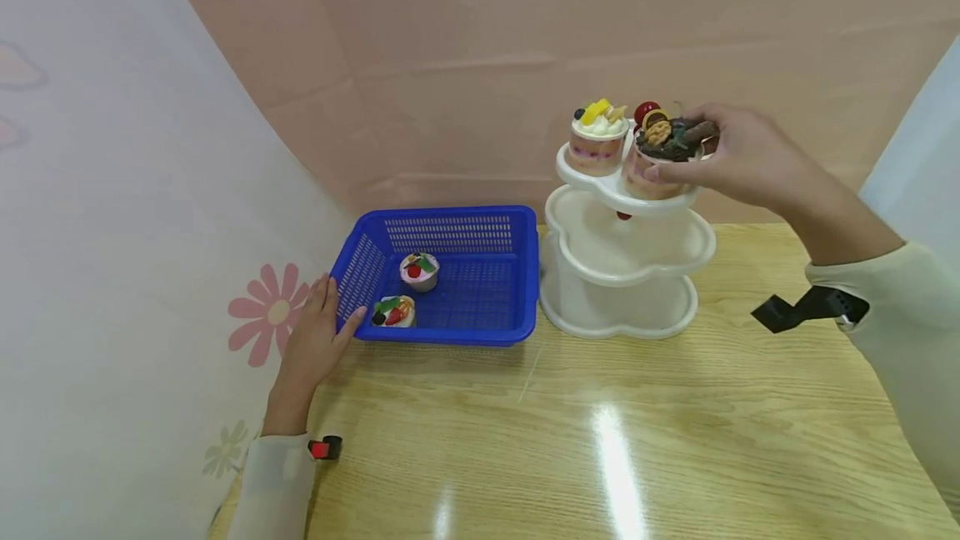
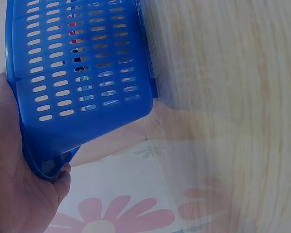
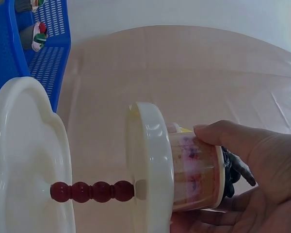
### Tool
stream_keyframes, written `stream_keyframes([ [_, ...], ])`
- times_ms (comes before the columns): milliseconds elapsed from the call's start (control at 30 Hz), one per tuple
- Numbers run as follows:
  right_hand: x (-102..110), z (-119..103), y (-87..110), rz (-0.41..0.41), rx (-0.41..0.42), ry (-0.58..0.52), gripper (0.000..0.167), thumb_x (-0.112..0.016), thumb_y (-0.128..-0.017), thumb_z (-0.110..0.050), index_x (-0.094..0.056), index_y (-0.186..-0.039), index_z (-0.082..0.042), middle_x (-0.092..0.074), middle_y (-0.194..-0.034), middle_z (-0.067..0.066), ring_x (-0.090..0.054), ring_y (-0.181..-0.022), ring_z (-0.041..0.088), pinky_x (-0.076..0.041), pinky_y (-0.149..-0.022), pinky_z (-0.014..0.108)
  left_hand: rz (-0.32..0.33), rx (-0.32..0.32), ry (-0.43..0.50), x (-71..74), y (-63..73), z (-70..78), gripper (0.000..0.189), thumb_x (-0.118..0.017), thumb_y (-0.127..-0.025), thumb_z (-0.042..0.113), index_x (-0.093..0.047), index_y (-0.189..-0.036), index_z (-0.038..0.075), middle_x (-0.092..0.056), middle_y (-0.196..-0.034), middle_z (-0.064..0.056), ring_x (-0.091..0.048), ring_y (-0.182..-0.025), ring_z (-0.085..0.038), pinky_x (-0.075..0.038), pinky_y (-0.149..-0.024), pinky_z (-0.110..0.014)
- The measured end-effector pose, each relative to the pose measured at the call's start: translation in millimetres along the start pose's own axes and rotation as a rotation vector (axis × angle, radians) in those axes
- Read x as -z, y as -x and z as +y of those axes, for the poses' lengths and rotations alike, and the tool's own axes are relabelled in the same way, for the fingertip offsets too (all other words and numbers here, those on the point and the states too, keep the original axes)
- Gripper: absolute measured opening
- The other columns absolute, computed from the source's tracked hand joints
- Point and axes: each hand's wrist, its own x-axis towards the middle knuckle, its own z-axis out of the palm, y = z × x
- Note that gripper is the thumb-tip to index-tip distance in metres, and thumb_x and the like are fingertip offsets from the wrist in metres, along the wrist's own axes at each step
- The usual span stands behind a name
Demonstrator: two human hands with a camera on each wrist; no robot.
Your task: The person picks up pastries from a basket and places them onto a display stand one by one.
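Observation:
A three-tier white stand with red beaded posts is at the right of centre. My right hand grips a clear dessert cup with a dark topping, thumb on one side and fingers round the other. The cup's base is right at the top tier. Beside it on that tier sits a cream-topped dessert cup with yellow fruit. With my left hand I hold the left front corner of a blue plastic basket, thumb over the rim. Two small dessert cups with fruit toppings, one pink and one white, are inside the basket.
The basket and stand are side by side on a wood-grain table. Behind them hangs a beige-pink cloth. A white sheet with flower prints borders the left side, close to my left hand.

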Motion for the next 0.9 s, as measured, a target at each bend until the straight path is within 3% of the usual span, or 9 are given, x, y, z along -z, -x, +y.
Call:
stream_keyframes([
  [367,-5.7,-1.2,-1.7,0.021,0.025,0.013,0.068,-0.081,-0.084,-0.046,-0.059,-0.128,0.000,-0.062,-0.120,0.019,-0.055,-0.102,0.027,-0.042,-0.067,0.022,0.005,-0.005,0.007,0.6,-0.2,-0.7,0.089,-0.039,-0.104,0.058,-0.017,-0.157,-0.010,-0.015,-0.164,-0.031,-0.016,-0.150,-0.051,-0.024,-0.113,-0.069],
  [733,-7.7,0.9,-0.7,0.007,0.013,-0.015,0.077,-0.081,-0.084,-0.046,-0.054,-0.138,0.002,-0.059,-0.129,0.021,-0.055,-0.110,0.032,-0.041,-0.073,0.025,0.010,-0.013,0.006,2.2,-0.5,-1.0,0.089,-0.040,-0.104,0.057,-0.019,-0.156,-0.011,-0.016,-0.163,-0.032,-0.017,-0.150,-0.051,-0.024,-0.114,-0.068],
  [900,-9.4,4.6,1.6,0.026,0.045,-0.059,0.076,-0.081,-0.085,-0.041,-0.052,-0.143,-0.002,-0.058,-0.132,0.018,-0.057,-0.115,0.035,-0.042,-0.076,0.015,0.029,-0.016,0.003,0.5,-0.2,-1.5,0.088,-0.041,-0.104,0.057,-0.020,-0.156,-0.011,-0.018,-0.163,-0.032,-0.018,-0.149,-0.052,-0.026,-0.112,-0.069],
])
